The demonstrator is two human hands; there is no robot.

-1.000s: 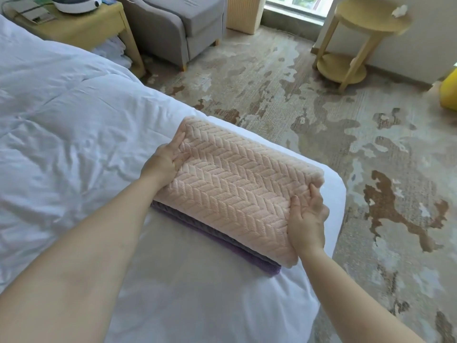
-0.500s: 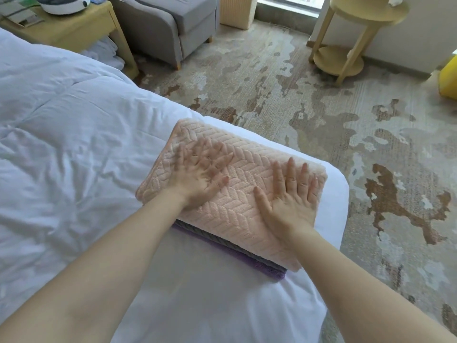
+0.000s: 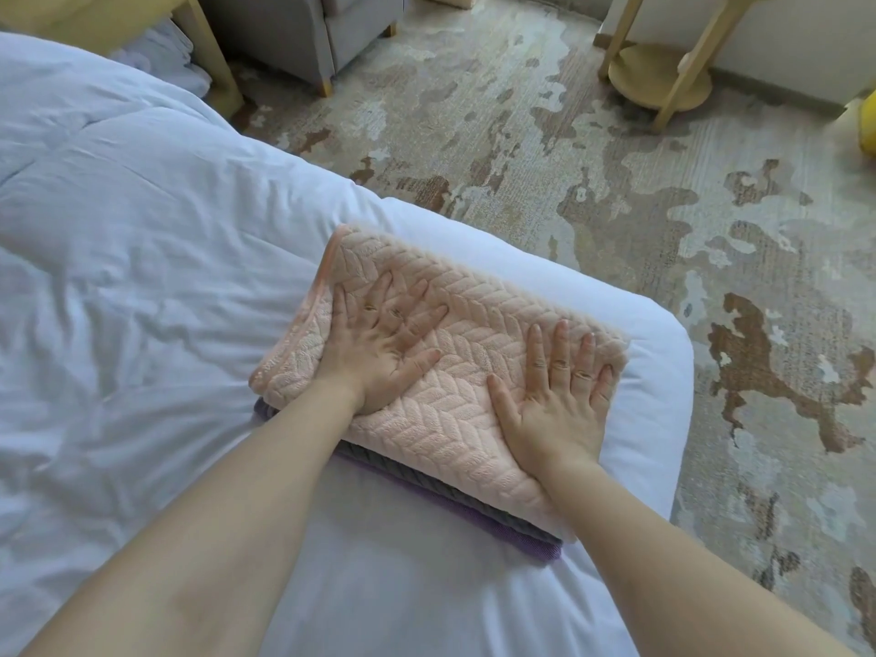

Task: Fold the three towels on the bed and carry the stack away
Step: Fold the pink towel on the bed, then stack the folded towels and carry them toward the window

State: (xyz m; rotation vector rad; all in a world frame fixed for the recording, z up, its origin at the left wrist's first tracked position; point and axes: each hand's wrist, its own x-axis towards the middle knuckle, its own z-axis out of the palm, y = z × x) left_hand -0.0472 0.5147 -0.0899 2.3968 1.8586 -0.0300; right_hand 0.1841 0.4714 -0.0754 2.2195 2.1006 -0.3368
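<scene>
A folded pink towel with a woven pattern lies on top of a stack near the corner of the white bed. Under it the edges of a grey towel and a purple towel show along the near side. My left hand lies flat on the left half of the pink towel, fingers spread. My right hand presses flat on its right half, fingers straight. Neither hand holds anything.
Patterned carpet lies beyond the bed corner. A grey armchair and a wooden bedside table stand at the back left. A round yellow side table stands at the back right, with a yellow object at the right edge.
My hands left the ends of the pink towel and came onto its top, flat. Since half a second ago they have spread slightly outward; the camera dipped toward the stack.
</scene>
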